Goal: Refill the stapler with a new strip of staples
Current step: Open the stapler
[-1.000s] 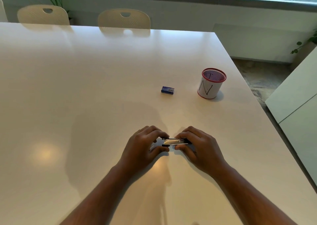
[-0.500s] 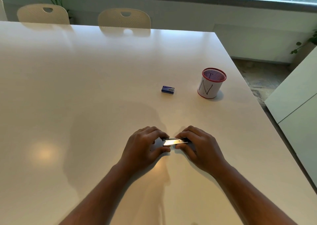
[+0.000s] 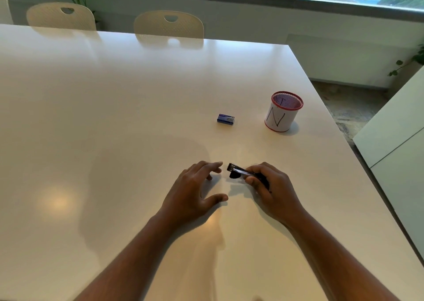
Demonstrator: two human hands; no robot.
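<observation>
A small black stapler (image 3: 238, 171) with a shiny metal top lies low over the white table (image 3: 114, 117), its front end pointing left. My right hand (image 3: 271, 188) grips its rear half between thumb and fingers. My left hand (image 3: 197, 186) hovers just left of the stapler's tip, fingers spread, holding nothing and not touching it. A small blue staple box (image 3: 225, 118) lies flat on the table farther away, behind the hands. The stapler's rear is hidden in my right hand.
A white pen cup (image 3: 281, 112) with a red mesh rim and an "N" on it stands right of the staple box. Two cream chairs (image 3: 168, 24) stand at the table's far edge. The table's right edge (image 3: 344, 140) drops to the floor beside a white cabinet (image 3: 397, 135).
Both hands held the stapler together before. My left hand has let go and drawn back to the left with fingers spread; the stapler now stays in my right hand alone.
</observation>
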